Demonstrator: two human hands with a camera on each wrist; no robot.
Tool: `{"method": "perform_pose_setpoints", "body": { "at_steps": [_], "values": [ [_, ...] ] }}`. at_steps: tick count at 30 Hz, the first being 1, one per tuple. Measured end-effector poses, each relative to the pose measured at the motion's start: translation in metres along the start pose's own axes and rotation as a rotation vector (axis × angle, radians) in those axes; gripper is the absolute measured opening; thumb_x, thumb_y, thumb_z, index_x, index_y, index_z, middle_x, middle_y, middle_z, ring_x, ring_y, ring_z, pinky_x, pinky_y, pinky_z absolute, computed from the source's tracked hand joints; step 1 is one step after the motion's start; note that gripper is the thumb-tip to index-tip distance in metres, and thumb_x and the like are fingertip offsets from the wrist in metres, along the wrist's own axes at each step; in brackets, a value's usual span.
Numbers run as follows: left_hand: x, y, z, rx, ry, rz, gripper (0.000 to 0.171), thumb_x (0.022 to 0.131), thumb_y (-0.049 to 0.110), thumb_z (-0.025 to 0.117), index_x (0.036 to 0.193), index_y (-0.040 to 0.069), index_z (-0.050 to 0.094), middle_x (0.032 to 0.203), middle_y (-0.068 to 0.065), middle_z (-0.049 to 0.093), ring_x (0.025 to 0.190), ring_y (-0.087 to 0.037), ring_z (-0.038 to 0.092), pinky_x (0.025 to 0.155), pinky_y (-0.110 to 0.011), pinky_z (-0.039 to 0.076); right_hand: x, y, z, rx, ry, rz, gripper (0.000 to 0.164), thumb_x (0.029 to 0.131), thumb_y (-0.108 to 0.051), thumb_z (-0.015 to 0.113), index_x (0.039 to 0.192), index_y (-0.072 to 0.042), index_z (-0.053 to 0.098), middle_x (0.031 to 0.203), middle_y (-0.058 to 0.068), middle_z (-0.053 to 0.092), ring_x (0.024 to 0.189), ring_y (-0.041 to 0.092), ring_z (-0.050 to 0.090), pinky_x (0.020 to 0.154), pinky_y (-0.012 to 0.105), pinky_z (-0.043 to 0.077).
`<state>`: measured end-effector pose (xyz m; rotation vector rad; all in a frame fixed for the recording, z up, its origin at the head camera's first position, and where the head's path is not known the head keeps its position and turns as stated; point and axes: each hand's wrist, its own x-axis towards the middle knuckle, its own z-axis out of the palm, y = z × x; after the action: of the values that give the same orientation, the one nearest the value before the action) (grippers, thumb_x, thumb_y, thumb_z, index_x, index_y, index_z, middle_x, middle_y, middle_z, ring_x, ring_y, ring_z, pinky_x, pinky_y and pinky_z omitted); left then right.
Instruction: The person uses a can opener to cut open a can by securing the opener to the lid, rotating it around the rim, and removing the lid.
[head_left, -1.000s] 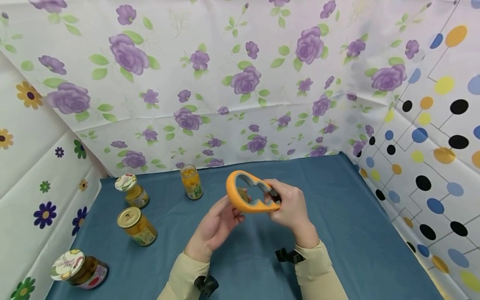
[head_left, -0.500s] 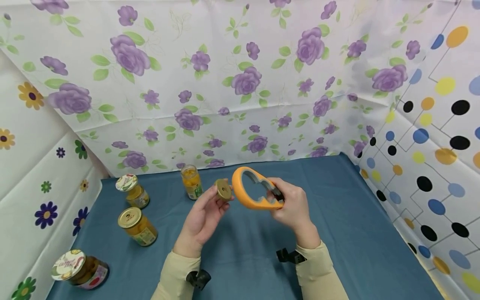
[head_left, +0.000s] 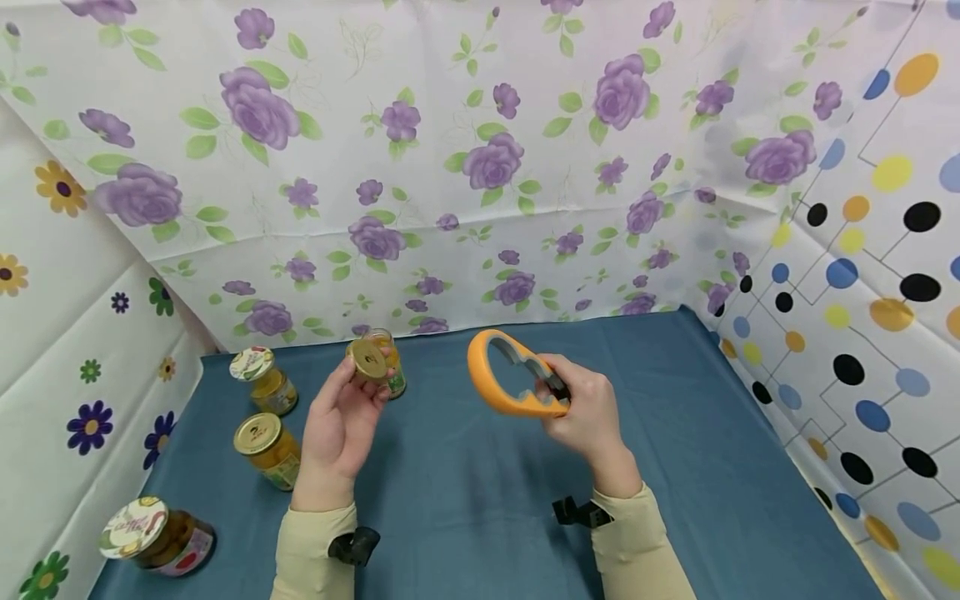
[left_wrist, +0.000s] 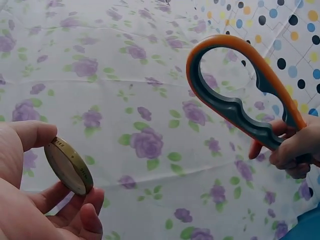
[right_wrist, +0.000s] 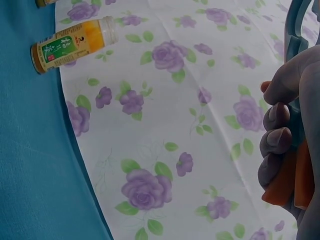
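Note:
My left hand (head_left: 337, 429) pinches a gold jar lid (head_left: 368, 360) by its rim, held up in front of a lidless jar of yellow fruit (head_left: 396, 367). In the left wrist view the lid (left_wrist: 69, 166) is tilted nearly edge-on between thumb and fingers. With my right hand (head_left: 583, 408) I grip the handle end of an orange jar opener (head_left: 491, 379) with a grey, scalloped inner edge. Its loop points left and has nothing inside. From the right wrist view the open jar (right_wrist: 75, 44) appears apart from both hands.
On the left of the blue cloth (head_left: 480, 517) stand three lidded jars: a small one (head_left: 273, 392) at the back, a gold-lidded one (head_left: 273, 450) mid-left, and a dark one (head_left: 176, 546) in front. Patterned sheets (head_left: 450, 167) wall the back and sides.
The left hand has drawn the gold lid out from behind the jar opener and carried it left, now overlapping the open jar. The right hand and opener have shifted only slightly.

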<state>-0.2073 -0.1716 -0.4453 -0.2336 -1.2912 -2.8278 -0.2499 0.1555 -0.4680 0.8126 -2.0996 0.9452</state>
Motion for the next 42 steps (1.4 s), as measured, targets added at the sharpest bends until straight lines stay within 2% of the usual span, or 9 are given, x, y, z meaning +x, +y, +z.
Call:
{"method": "perform_pose_setpoints", "body": {
  "at_steps": [9,17,21,24,28,30,34,38,42],
  "values": [
    [-0.005,0.01,0.0,-0.155,-0.068,0.026,0.038,0.118,0.026,0.04,0.148,0.012,0.059,0.132,-0.007,0.067,0.111,-0.023,0.058,0.09,-0.03,0.041,-0.001,0.0,-0.001,-0.006,-0.008,0.015,0.024,0.091,-0.005,0.068,0.114,-0.01,0.075,0.078,-0.002,0.069,0.056,0.005,0.045,0.051,0.03,0.038],
    [0.0,0.007,-0.003,-0.005,0.015,-0.016,0.037,0.117,0.026,0.046,0.15,0.014,0.059,0.133,-0.003,0.066,0.115,-0.02,0.058,0.093,-0.028,0.042,-0.001,-0.002,-0.005,-0.02,-0.044,0.034,0.023,0.092,-0.004,0.069,0.113,-0.01,0.075,0.08,-0.001,0.07,0.057,0.006,0.047,0.052,0.029,0.039],
    [0.005,0.005,-0.002,0.218,0.14,-0.04,0.044,0.116,0.023,0.05,0.157,0.008,0.049,0.137,-0.001,0.059,0.111,-0.014,0.055,0.09,-0.028,0.042,0.0,-0.002,-0.004,-0.016,-0.051,0.031,0.024,0.091,-0.003,0.068,0.113,-0.011,0.075,0.079,-0.003,0.068,0.057,0.005,0.045,0.052,0.029,0.039],
    [0.01,0.001,-0.004,0.459,0.241,-0.065,0.052,0.114,0.022,0.056,0.161,0.005,0.042,0.141,-0.004,0.052,0.113,-0.014,0.05,0.09,-0.028,0.043,0.0,-0.002,-0.003,-0.01,-0.053,0.031,0.024,0.091,-0.002,0.068,0.112,-0.012,0.075,0.078,-0.003,0.067,0.057,0.005,0.044,0.052,0.029,0.038],
    [0.014,-0.006,-0.013,0.763,0.302,-0.077,0.056,0.109,0.024,0.066,0.161,0.01,0.048,0.146,-0.011,0.048,0.114,-0.017,0.05,0.089,-0.03,0.044,0.001,-0.002,-0.004,-0.005,-0.058,0.031,0.024,0.091,-0.002,0.068,0.111,-0.012,0.075,0.077,-0.004,0.066,0.057,0.005,0.044,0.052,0.029,0.039],
    [0.015,-0.009,-0.017,0.876,0.314,-0.071,0.057,0.108,0.025,0.069,0.16,0.011,0.05,0.146,-0.013,0.047,0.111,-0.018,0.049,0.087,-0.03,0.045,0.002,-0.003,-0.005,0.0,-0.06,0.031,0.023,0.091,-0.002,0.069,0.111,-0.011,0.075,0.077,-0.003,0.067,0.057,0.005,0.045,0.052,0.03,0.039],
    [0.018,-0.015,-0.023,1.027,0.32,-0.041,0.058,0.106,0.023,0.07,0.159,0.009,0.052,0.146,-0.016,0.047,0.107,-0.022,0.047,0.081,-0.032,0.045,0.003,-0.003,-0.005,0.003,-0.057,0.024,0.024,0.09,-0.001,0.068,0.111,-0.011,0.075,0.077,-0.003,0.066,0.057,0.006,0.044,0.052,0.03,0.038],
    [0.021,-0.023,-0.029,1.167,0.327,-0.03,0.062,0.103,0.023,0.074,0.159,0.008,0.051,0.142,-0.017,0.048,0.107,-0.03,0.047,0.082,-0.041,0.043,0.003,-0.004,-0.005,0.001,-0.065,0.02,0.026,0.089,0.0,0.068,0.111,-0.012,0.075,0.076,-0.004,0.064,0.057,0.005,0.042,0.053,0.03,0.037],
    [0.023,-0.03,-0.035,1.228,0.344,-0.054,0.06,0.1,0.023,0.078,0.151,0.004,0.052,0.134,-0.019,0.05,0.108,-0.033,0.048,0.088,-0.047,0.042,0.003,-0.003,-0.004,0.0,-0.075,0.022,0.026,0.089,-0.001,0.068,0.112,-0.012,0.076,0.076,-0.005,0.065,0.057,0.005,0.043,0.052,0.029,0.037]
  ]
}}
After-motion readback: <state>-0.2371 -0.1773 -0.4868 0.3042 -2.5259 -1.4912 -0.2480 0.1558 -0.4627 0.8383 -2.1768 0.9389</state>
